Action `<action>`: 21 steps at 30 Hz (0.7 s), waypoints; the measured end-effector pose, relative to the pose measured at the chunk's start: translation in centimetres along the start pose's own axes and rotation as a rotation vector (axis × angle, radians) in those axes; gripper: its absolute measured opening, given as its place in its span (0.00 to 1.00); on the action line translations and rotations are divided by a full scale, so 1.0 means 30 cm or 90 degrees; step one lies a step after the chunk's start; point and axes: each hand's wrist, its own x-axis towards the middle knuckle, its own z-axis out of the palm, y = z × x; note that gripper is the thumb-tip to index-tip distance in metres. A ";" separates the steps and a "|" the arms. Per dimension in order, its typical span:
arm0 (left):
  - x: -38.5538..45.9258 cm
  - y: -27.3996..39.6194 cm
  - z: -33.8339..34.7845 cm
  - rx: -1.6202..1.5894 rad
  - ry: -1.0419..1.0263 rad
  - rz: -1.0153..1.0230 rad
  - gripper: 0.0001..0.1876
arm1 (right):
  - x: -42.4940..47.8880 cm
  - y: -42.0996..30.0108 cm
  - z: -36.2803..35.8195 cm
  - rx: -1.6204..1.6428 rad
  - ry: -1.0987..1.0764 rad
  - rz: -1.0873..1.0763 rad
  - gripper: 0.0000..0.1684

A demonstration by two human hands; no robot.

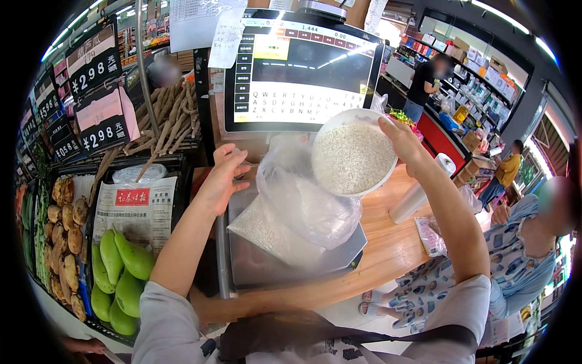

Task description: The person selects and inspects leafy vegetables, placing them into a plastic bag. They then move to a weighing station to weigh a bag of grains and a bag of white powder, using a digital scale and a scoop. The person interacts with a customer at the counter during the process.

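Note:
My right hand (404, 141) grips the rim of a round white plastic bowl (322, 179), tilted over the scale. White rice grains (354, 157) cover the inside of the bowl. Beside and partly below it, a clear plastic bag (313, 218) rests on the metal plate of a weighing scale (254, 275). More rice (263, 232) lies within the bag, slumped toward its left corner. My left hand (225, 175) is raised just left of the bag, fingers curled and apart, with nothing visibly held. Behind the bag stands the scale's lit touchscreen (300, 77).
A roll of plastic bags (413, 200) and a small packet (429, 236) sit on the wooden counter (386, 245) at right. Green gourds (129, 291), lotus roots (66, 232) and long brown roots (175, 118) fill the left side. A person (514, 255) stands close at right.

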 end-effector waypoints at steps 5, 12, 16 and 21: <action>0.000 0.004 0.000 -0.005 0.007 0.002 0.33 | 0.018 0.016 -0.007 0.021 0.009 0.006 0.28; -0.007 0.010 0.004 -0.008 -0.005 -0.009 0.37 | 0.011 -0.001 0.007 0.046 0.014 0.005 0.27; -0.006 0.003 0.001 -0.018 -0.012 -0.005 0.37 | 0.023 0.014 -0.006 0.025 0.019 -0.024 0.27; -0.012 -0.004 0.002 -0.035 -0.013 -0.005 0.36 | 0.017 0.019 -0.008 0.035 0.017 -0.012 0.26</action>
